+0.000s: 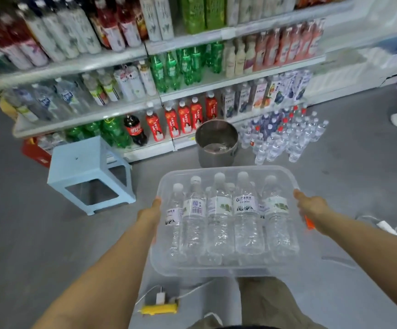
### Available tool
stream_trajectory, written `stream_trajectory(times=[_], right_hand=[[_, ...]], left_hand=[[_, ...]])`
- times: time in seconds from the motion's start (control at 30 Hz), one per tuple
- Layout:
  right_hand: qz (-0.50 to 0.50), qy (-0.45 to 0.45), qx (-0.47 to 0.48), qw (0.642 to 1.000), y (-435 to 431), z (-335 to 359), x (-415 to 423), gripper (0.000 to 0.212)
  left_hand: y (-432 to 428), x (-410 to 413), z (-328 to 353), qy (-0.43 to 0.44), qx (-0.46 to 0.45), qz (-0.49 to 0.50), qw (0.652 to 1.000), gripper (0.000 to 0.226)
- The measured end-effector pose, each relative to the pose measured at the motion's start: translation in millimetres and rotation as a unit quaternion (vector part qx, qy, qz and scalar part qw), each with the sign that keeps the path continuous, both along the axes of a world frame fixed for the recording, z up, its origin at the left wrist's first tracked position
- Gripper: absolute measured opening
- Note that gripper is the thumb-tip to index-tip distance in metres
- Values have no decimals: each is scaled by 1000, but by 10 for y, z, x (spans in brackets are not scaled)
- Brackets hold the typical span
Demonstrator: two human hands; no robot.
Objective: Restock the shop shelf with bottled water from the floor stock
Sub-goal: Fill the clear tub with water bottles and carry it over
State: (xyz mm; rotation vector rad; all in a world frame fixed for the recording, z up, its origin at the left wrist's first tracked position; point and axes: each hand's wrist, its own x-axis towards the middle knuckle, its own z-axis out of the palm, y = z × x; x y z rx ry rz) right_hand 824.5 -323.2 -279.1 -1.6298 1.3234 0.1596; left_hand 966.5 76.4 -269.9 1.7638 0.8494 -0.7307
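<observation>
Between our two hands sits a clear plastic tub [226,269], held out in front of us above the grey floor [26,222]. Our left hand [151,213] grips the tub's left side, with the thumb up at the rim. Our right hand [311,205] grips the right side the same way. The rest of the fingers go under or behind the plastic, so we cannot tell exactly how they lie.

Inside the tub lie the water bottles [218,222], on their sides with white caps pointing away from us. There are five across the top and more partly hidden beneath. Something small and orange [309,223] shows at the tub's right edge under our right hand (too blurred to name).

Beyond the tub's far rim stands a steel pot [216,143], and behind that is the shelf [121,110], stocked with red, green and clear drinks. Beyond the tub and to its right, a cluster of bottled water [285,136] stands on the floor against the shelf's foot. Left of the tub and a little farther off is a pale blue stool [88,172]. On the floor below the tub's near edge lies a yellow power strip [159,309] with a white plug in it.
</observation>
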Motion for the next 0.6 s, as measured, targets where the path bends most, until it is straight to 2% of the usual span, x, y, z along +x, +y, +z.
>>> stream_trajectory(times=[0.07, 0.13, 0.23, 0.37, 0.47, 0.5, 0.57, 0.6], right_hand=[[16, 9, 6, 1000, -265, -43, 512, 53], [31, 22, 11, 999, -529, -56, 1051, 58], [44, 28, 12, 999, -904, -66, 1852, 65], [41, 22, -3, 999, -1285, -36, 2822, 50], [53, 27, -7, 998, -1525, -71, 3496, 55], [58, 31, -8, 998, -1602, -100, 3711, 55], [74, 46, -12, 996, -1745, -194, 4128, 54], [76, 57, -11, 995, -1805, -271, 4307, 54]], left_hand=[[-149, 561, -401, 3, 7, 6, 1000, 93], [-475, 957, -299, 15, 1, 25, 1000, 96], [-888, 1567, -113, 17, -11, 43, 999, 88], [-1304, 2362, -88, 29, -4, 51, 998, 83], [-1614, 2914, -115, 44, -1, 47, 998, 69], [-1676, 3110, -172, 48, -6, 48, 998, 70], [-1769, 3555, -432, 51, 13, 36, 998, 85], [-1847, 3759, -486, 49, 24, 23, 998, 83]])
